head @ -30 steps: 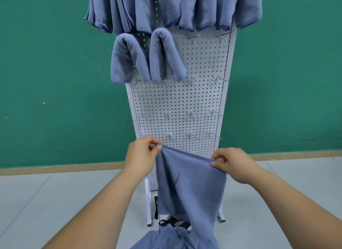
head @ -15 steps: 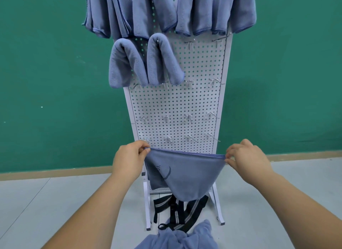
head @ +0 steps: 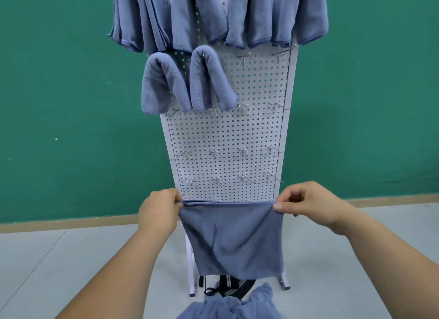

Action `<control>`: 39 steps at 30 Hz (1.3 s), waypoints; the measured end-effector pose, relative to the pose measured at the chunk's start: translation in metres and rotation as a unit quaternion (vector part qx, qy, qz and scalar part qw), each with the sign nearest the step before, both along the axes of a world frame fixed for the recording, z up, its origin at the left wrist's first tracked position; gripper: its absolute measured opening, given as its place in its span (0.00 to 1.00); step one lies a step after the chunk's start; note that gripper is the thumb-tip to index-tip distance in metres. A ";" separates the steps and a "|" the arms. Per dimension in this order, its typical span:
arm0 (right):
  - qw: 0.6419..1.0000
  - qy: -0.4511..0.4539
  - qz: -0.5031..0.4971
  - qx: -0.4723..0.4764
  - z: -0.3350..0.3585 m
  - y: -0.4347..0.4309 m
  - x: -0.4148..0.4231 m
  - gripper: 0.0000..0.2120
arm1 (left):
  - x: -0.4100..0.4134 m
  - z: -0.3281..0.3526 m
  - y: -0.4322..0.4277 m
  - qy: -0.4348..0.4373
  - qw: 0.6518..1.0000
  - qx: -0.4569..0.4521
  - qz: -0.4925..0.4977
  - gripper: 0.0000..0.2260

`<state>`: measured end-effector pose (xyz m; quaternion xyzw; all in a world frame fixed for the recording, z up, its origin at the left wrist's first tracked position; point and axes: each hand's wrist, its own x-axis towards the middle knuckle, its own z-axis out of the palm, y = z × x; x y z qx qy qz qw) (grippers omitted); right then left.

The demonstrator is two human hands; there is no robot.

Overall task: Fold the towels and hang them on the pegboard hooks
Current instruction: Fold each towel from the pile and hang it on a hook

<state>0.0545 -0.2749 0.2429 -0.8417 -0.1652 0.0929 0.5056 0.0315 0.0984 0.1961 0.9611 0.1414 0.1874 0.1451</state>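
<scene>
held towel (head: 234,240): blue-grey, soft napped cloth; two layers showing along the top edge; edge pulled taut and straight between both hands, rest hanging flat as a near-square panel in front of the pegboard's foot.
left hand (head: 159,212): pinches the upper left corner, fingers curled on the hem.
right hand (head: 308,204): pinches the upper right corner between thumb and forefinger.
pegboard (head: 228,133): white perforated panel, upright on thin legs, even grid of round holes.
hooks (head: 242,152): small bare wire pegs in rows across the middle and lower panel.
hung towels (head: 166,86): two folded, draped over pegs as plump inverted U shapes, side by side at the left.
top row (head: 251,14): more blue towels with darker stitched hems, hanging in loose folds.
pile (head: 228,307): crumpled blue towels at the bottom edge of view, below the held one.
strap (head: 228,286): black with pale stripes, between the legs.
backdrop: matte green wall (head: 71,105), pale grey floor (head: 47,271).
</scene>
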 end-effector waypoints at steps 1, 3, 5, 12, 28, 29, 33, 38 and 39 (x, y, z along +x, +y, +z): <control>1.000 0.013 0.014 0.025 0.003 -0.003 -0.002 0.06 | 0.000 0.000 0.003 0.003 1.000 0.007 0.006 0.02; 0.999 -0.030 -0.013 -0.023 0.004 -0.008 0.000 0.07 | 0.001 0.001 0.005 -0.003 1.000 0.017 0.003 0.02; 0.973 -0.132 -0.088 -0.168 -0.003 -0.012 0.009 0.08 | 0.002 0.002 0.003 -0.004 1.000 0.028 -0.010 0.02; 0.892 -0.262 -0.167 -0.327 -0.008 -0.008 0.012 0.06 | 0.004 0.002 -0.004 -0.010 0.995 0.068 -0.066 0.06; 0.947 0.080 -0.121 0.287 -0.004 -0.021 0.010 0.07 | 0.001 0.022 -0.007 -0.075 0.792 -0.595 -0.115 0.09; 0.938 0.090 -0.142 0.303 -0.006 -0.017 0.011 0.06 | 0.002 0.021 -0.010 -0.077 0.786 -0.606 -0.098 0.09; 0.900 0.130 -0.267 0.320 -0.024 0.006 0.014 0.08 | 0.003 0.008 -0.030 -0.067 0.783 -0.619 0.001 0.07; 0.899 0.128 -0.291 0.301 -0.046 0.040 0.005 0.08 | -0.006 0.001 -0.072 -0.022 0.797 -0.604 -0.014 0.04; 0.905 0.121 -0.281 0.296 -0.048 0.049 0.002 0.07 | -0.008 0.000 -0.081 -0.012 0.804 -0.594 -0.026 0.04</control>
